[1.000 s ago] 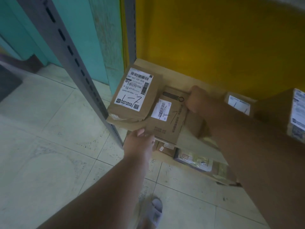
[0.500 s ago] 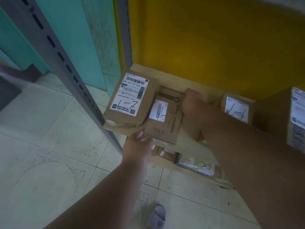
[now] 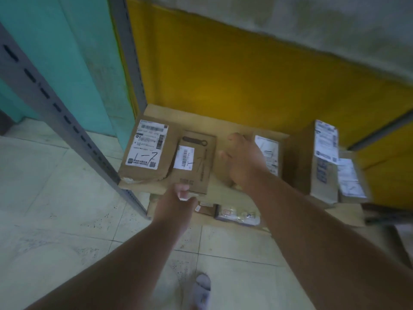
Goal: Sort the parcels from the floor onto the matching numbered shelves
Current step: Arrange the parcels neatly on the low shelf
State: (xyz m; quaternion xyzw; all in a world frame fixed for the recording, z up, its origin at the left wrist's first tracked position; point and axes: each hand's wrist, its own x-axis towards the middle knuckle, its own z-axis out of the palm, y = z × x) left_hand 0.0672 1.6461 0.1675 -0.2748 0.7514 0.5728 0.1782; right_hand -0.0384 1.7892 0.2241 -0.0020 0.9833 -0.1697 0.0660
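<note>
The left hand [image 3: 178, 199] pinches the near edge of a small brown parcel [image 3: 194, 162], thumb on top, fingers curled beneath. This parcel lies flat on the cardboard-lined shelf [image 3: 196, 118] directly beyond the left hand; it bears a white barcode label and a handwritten mark that appears to read "1-7". Touching its left side, and partly overlapped by it, lies a larger parcel [image 3: 146, 153] with a shipping label marked "1-7". The right hand [image 3: 242, 158] hovers over the shelf just to the right of the small parcel, fingers spread and relaxed, gripping nothing; contact with the shelf cannot be determined. Immediately beyond and right of the right hand a labelled parcel [image 3: 268, 153] stands on edge, and further right two more parcels [image 3: 325, 157] stand upright side by side. Below the left hand, on the lower level near the tiled floor [image 3: 55, 220], lie further small packages [image 3: 237, 214]. A slotted grey upright [image 3: 60, 117] rises left of the left hand.
</note>
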